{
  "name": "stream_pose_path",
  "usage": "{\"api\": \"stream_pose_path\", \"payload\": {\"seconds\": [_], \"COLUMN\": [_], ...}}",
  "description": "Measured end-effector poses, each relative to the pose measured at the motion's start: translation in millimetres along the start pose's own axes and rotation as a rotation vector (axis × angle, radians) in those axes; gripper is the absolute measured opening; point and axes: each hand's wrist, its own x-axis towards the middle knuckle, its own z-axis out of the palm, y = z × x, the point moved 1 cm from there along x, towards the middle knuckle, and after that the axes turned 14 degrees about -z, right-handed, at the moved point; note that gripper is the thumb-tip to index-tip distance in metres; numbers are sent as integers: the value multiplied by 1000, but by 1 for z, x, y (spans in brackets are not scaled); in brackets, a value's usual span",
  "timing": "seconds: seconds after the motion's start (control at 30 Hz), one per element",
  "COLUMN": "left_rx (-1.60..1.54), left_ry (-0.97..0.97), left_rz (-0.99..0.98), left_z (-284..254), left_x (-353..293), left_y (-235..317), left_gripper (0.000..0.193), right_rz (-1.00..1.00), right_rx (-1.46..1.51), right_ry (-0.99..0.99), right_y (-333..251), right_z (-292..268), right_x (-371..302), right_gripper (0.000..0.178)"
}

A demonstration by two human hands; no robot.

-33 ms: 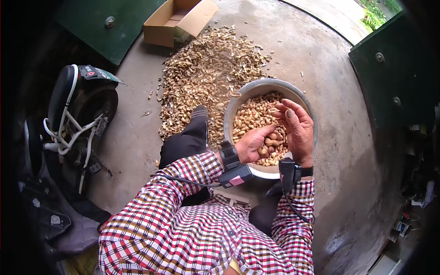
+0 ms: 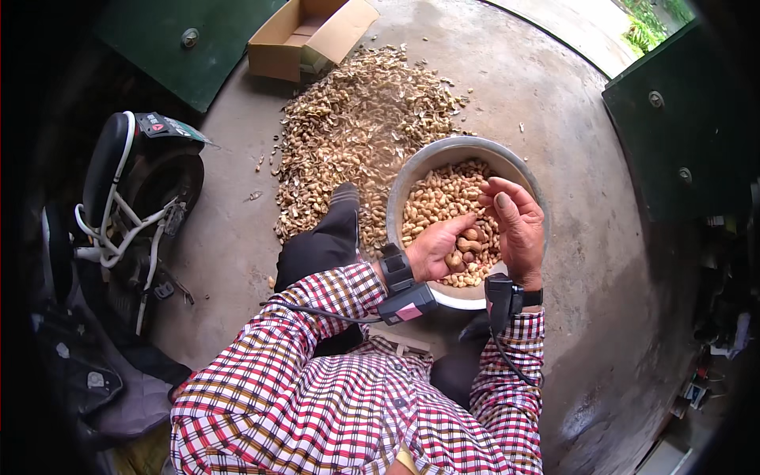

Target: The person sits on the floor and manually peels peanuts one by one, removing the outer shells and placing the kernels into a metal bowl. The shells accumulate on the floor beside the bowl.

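Note:
A round metal basin (image 2: 529, 176) stands before me, part filled with unshelled peanuts (image 2: 437, 199). My left hand (image 2: 431, 250) is cupped over its near side, palm up, with several larger peanuts (image 2: 470, 245) resting in the fingers. Just to the right, over the basin's right side, my right hand (image 2: 521, 237) is held up with its fingers loosely bent and its thumb a little apart from them. I see nothing in the right hand, though its inner fingers are partly hidden.
Peanut shells (image 2: 348, 119) lie in a wide heap on the concrete floor beyond my left foot (image 2: 342, 207). An open cardboard box (image 2: 277, 43) sits at the heap's far end. A white-framed vehicle with a black seat (image 2: 111, 178) stands at left. Green doors (image 2: 673, 119) flank the opening.
My right hand has shifted slightly right and down, and its fingers are bent a little more. The left hand stays in place with the peanuts in it.

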Motion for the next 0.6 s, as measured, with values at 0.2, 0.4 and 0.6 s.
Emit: {"api": "stream_pose_path", "payload": {"seconds": [0.2, 0.4, 0.6], "left_rx": [-41, -34, -13], "left_ry": [-60, -85, -175], "left_rz": [132, 184, 131], "left_z": [-4, -11, -2], "left_x": [-2, 11, 17], "left_y": [11, 2, -4], "left_gripper": [27, 21, 24], "right_rz": [-157, -275, -243], "right_rx": [-384, -753, -708], "right_ry": [-340, -451, -360], "right_y": [-20, -12, -19], "right_z": [8, 14, 11], "right_x": [-21, -39, -40], "right_gripper": [30, 22, 17]}}
